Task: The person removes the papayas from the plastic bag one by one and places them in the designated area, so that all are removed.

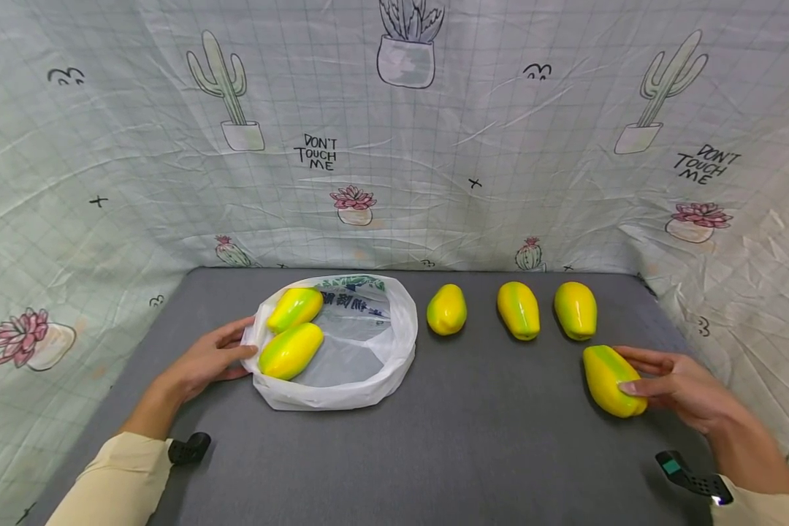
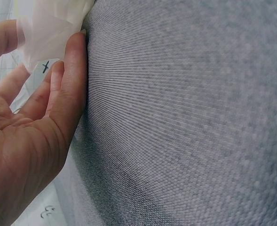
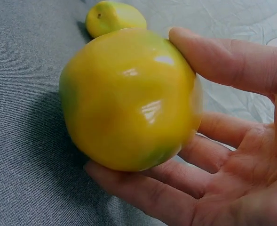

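In the head view I have the left hand [image 1: 204, 363] at the left edge of the white bag [image 1: 332, 398], the plastic pinched between thumb and fingers. Two fruits [image 1: 292, 352] lie inside on the left, one farther from me than the other. To the bag's right, three fruits [image 1: 518, 311] lie apart in a row on the far part of the grey table [image 1: 434, 453]. Nearer, at the right, I have the right hand [image 1: 680, 387] gripping a yellow-green fruit [image 1: 608, 380]. A printed cloth [image 1: 434, 161] hangs behind.

In the left wrist view, I see bag plastic at the fingers, one finger right beside the table.

In the right wrist view, the gripped fruit fills the wide spread between thumb and fingers; I cannot tell whether it touches the table. Another fruit [image 3: 124, 16] shows beyond it.
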The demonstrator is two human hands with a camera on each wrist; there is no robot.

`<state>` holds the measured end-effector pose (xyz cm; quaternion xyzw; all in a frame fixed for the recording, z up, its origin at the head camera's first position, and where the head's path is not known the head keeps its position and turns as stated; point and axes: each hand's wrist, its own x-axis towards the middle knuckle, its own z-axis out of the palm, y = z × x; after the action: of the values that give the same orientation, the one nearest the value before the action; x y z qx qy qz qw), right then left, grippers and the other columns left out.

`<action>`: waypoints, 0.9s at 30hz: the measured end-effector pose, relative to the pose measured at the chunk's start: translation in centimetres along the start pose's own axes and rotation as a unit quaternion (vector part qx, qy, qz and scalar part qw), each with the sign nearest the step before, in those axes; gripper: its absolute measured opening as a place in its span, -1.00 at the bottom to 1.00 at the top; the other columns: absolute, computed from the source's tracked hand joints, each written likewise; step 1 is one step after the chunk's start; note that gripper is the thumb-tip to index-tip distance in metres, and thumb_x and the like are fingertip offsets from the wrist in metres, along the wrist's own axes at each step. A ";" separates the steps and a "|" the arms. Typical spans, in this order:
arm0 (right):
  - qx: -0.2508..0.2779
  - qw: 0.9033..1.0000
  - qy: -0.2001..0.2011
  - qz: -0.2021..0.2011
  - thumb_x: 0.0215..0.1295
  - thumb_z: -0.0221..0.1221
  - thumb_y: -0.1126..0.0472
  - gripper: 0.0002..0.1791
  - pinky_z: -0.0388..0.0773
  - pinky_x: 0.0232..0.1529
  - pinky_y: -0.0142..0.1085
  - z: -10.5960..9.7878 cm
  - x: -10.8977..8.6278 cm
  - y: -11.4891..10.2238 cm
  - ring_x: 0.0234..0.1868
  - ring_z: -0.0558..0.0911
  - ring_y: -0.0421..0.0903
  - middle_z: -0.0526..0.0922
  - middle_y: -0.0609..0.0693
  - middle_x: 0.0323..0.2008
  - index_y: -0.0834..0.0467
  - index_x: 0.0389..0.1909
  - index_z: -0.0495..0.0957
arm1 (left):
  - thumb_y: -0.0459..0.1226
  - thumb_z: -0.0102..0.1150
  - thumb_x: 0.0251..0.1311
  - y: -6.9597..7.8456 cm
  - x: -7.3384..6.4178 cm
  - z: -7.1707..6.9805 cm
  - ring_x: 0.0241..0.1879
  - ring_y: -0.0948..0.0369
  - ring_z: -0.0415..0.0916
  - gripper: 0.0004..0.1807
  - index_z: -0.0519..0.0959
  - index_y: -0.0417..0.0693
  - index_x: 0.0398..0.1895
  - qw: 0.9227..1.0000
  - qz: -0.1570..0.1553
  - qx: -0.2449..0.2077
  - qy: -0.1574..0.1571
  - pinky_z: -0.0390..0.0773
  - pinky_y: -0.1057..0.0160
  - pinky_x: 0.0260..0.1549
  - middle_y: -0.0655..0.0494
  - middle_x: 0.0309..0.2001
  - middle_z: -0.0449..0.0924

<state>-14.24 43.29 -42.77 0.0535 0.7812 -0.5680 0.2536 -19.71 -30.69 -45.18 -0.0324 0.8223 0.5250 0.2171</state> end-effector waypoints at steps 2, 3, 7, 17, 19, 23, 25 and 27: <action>-0.024 1.000 0.008 0.008 0.50 0.20 0.18 -0.44 0.76 -0.03 -0.23 0.1 0.0 -0.2 -0.05 0.66 -0.37 0.56 -0.67 -0.01 -0.23 0.46 0.43 | -0.06 0.20 0.49 0.0 0.0 -0.1 0.42 -0.12 0.35 -0.04 -0.14 0.01 0.73 1.000 0.001 0.001 0.000 0.72 0.07 0.14 -0.33 0.64 -0.02; -0.036 0.999 0.010 0.011 0.50 0.21 0.17 -0.36 0.75 -0.01 -0.22 0.2 0.0 -0.4 -0.03 0.65 -0.39 0.56 -0.62 0.05 -0.08 0.56 0.33 | -0.05 0.20 0.48 0.0 0.0 -0.1 0.42 -0.11 0.35 -0.04 -0.14 0.01 0.73 1.000 -0.001 0.002 0.001 0.72 0.07 0.14 -0.33 0.64 -0.02; -0.090 0.996 0.009 0.026 0.48 0.23 0.09 -0.09 0.73 0.06 -0.18 0.4 0.2 -1.0 0.02 0.59 -0.41 0.55 -0.12 0.37 0.34 0.64 -0.02 | -0.06 0.19 0.49 -0.1 0.1 -0.1 0.44 -0.16 0.32 -0.05 -0.15 0.01 0.73 1.000 -0.001 0.001 0.000 0.72 0.05 0.15 -0.34 0.64 -0.04; -0.171 0.985 0.001 0.011 0.51 0.16 0.01 -0.08 0.58 0.21 -0.01 0.5 0.1 -1.2 0.44 0.37 0.28 0.13 0.46 0.57 0.39 0.63 -0.05 | -0.09 0.18 0.50 -0.2 0.1 -0.1 0.44 -0.14 0.32 -0.06 -0.15 0.01 0.73 1.000 -0.002 -0.004 -0.002 0.72 0.06 0.15 -0.34 0.64 -0.04; -0.173 0.985 0.004 0.003 0.51 0.16 0.02 -0.08 0.56 0.22 -0.01 0.6 0.0 -1.0 0.45 0.35 0.29 0.14 0.45 0.58 0.39 0.63 -0.05 | -0.09 0.18 0.50 -0.1 0.1 -0.1 0.42 -0.13 0.34 -0.06 -0.15 0.00 0.73 1.000 -0.001 -0.004 -0.002 0.72 0.06 0.15 -0.34 0.64 -0.04; -0.167 0.986 0.012 -0.027 0.53 0.16 0.05 -0.10 0.54 0.25 0.11 0.6 -0.2 -0.6 0.50 0.18 0.53 0.34 0.05 0.53 0.38 0.63 -0.06 | -0.09 0.19 0.49 0.0 0.0 0.0 0.43 -0.13 0.33 -0.06 -0.13 0.01 0.73 1.000 0.004 -0.005 -0.001 0.72 0.06 0.15 -0.34 0.64 -0.03; -0.161 0.986 0.019 -0.042 0.53 0.16 0.07 -0.12 0.58 0.21 0.04 0.6 -0.3 -0.4 0.51 0.16 0.55 0.40 -0.32 0.39 0.37 0.63 -0.04 | -0.09 0.20 0.49 0.0 -0.1 0.0 0.45 -0.16 0.31 -0.06 -0.13 -0.01 0.73 1.000 0.010 -0.003 -0.002 0.72 0.04 0.14 -0.35 0.63 -0.02; -0.159 0.985 0.027 -0.055 0.53 0.16 0.09 -0.14 0.63 0.12 -0.15 0.4 -0.4 -0.4 0.46 0.41 0.26 0.35 -0.60 0.21 0.35 0.63 -0.01 | -0.08 0.21 0.48 0.0 -0.1 0.0 0.47 -0.17 0.29 -0.05 -0.12 -0.01 0.72 1.000 0.010 -0.003 -0.001 0.72 0.04 0.15 -0.34 0.64 -0.02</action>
<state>-13.90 42.85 -42.36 -0.0152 0.8697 -0.4481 0.2062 -19.63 -30.71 -45.09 -0.0243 0.8208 0.5297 0.2125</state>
